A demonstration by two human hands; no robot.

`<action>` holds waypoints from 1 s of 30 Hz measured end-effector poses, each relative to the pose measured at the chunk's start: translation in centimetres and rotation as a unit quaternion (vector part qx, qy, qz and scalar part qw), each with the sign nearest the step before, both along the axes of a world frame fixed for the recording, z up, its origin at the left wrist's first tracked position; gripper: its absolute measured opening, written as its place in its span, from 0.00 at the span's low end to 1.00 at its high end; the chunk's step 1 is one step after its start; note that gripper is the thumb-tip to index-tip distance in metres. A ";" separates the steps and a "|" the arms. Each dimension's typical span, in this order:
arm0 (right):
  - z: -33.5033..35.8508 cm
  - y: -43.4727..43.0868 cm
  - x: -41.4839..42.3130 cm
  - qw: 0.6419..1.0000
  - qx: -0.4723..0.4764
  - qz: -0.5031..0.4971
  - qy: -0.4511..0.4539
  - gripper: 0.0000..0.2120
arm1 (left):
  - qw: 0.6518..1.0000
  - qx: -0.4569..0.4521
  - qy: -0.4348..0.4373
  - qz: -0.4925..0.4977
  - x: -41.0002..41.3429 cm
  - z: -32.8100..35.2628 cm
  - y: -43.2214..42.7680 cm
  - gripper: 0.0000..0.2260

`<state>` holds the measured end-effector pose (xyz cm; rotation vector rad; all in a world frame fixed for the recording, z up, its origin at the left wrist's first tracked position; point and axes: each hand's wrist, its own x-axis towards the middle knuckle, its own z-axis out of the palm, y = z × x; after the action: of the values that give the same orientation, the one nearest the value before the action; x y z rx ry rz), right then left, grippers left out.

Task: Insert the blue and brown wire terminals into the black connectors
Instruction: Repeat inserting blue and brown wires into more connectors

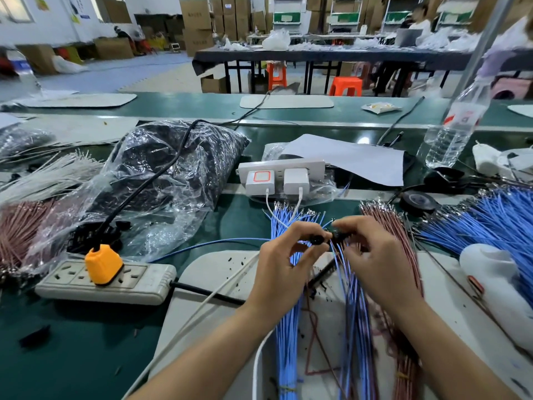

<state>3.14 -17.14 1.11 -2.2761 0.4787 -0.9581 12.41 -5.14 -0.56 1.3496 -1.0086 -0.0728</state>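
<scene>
Black connector (317, 240) pinched in the left hand's (284, 267) fingertips over the desk's (86, 356) near edge, steadied for insertion; right hand (375, 255) pinches what looks like a blue wire (337, 255) at it; brown wires (386, 223) lie just right.

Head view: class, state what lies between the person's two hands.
A black connector, pinched by left hand and right hand, blue wires trailing from it; head view shows this.

Black connector (317, 239): mostly covered by fingers of the left hand (284, 262) and right hand (372, 256); slots too small to tell.
Blue wire bundle (288, 342): lower ends cut off at bottom edge.
Plastic bag (173, 168): dark contents unclear.
Brown wires (17, 226): blurred, cut at left edge.
</scene>
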 end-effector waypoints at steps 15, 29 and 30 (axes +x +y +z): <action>0.8 -5.6 12.0 0.930 -0.128 -0.105 0.327 0.15 | 0.998 -0.003 0.060 -0.004 0.8 -0.6 -0.1 0.09; -0.5 -5.8 13.4 0.906 -0.219 -0.169 0.319 0.11 | 0.996 -0.013 0.086 -0.026 1.0 -0.9 -0.1 0.09; -0.4 -5.7 13.3 0.911 -0.202 -0.163 0.319 0.11 | 0.996 -0.012 0.087 -0.025 1.0 -0.9 0.0 0.09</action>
<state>16.46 -22.89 0.72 -2.9503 1.0440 -0.4488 13.44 -5.18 -1.50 1.2725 -0.8938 -0.2108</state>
